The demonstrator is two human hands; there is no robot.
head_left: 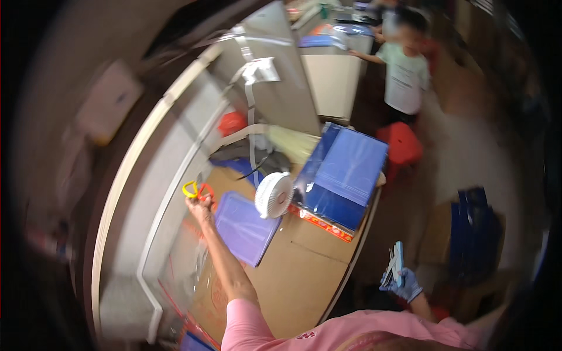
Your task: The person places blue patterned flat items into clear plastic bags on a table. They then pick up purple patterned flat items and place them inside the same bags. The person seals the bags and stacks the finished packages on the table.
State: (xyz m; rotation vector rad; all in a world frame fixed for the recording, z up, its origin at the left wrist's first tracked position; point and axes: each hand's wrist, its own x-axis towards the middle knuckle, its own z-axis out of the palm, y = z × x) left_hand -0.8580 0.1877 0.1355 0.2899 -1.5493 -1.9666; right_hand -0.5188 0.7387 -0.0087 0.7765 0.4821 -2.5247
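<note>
My bare left hand (201, 209) reaches out to the far left of the cardboard-covered table (304, 263). Its fingers close around what looks like scissors (190, 189), with one yellow and one orange-red handle loop; a small grey part shows beyond them. Blur hides the exact grip. Close by lies a stack of clear purple-blue plastic sleeves (243, 225). Off the table's right side, my right hand (405, 286), in a blue-grey glove, is closed on a light-blue stapler (397, 263) that stands opened, its metal part swung apart.
A white fan (274, 195) stands mid-table, beside blue plastic packets (351, 167) piled on the right. A partition (170, 146) borders the left. Beyond the table are a red stool (401, 143) and a person in a white shirt (404, 76). Dark-blue items (477, 234) lie at right.
</note>
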